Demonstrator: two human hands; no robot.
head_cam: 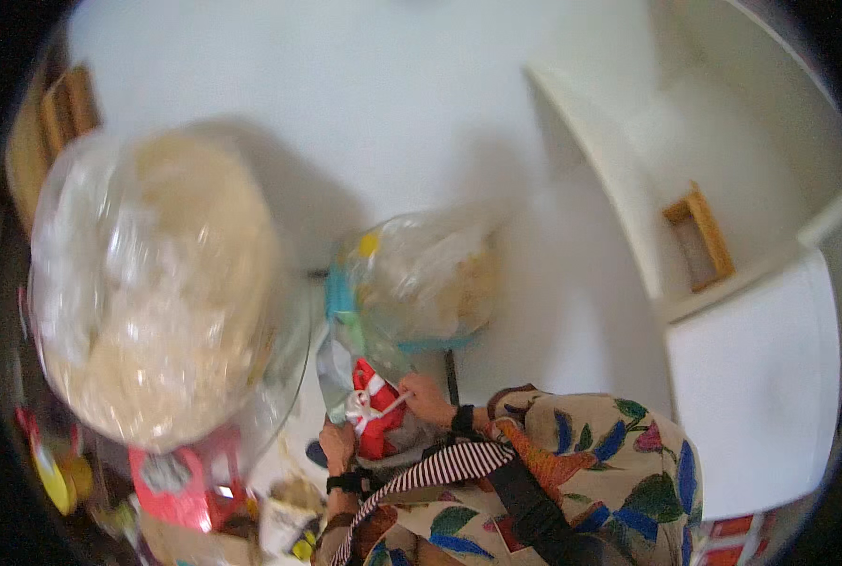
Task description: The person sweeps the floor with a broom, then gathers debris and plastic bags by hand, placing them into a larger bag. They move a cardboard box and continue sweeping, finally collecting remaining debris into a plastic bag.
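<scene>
Low in the middle of the head view, a red and white item (pixel 380 414), seemingly a bag or cloth, lies between my hands. My right hand (pixel 424 397) pinches a thin white strip that runs to a white knot or bunch on it. My left hand (pixel 337 444) is at the item's left edge, fingers bent against pale plastic; its grip is partly hidden. Just beyond the hands stands a clear plastic bag (pixel 428 283) with pale contents and blue and yellow parts. Blur hides finer detail.
A large clear plastic bag of pale material (pixel 166 297) fills the left side. Below it is a red container or packet (pixel 173 488). At right are a white panel (pixel 753 396) and a recess with a wooden frame-like piece (pixel 711 240). A white wall (pixel 364 85) rises behind.
</scene>
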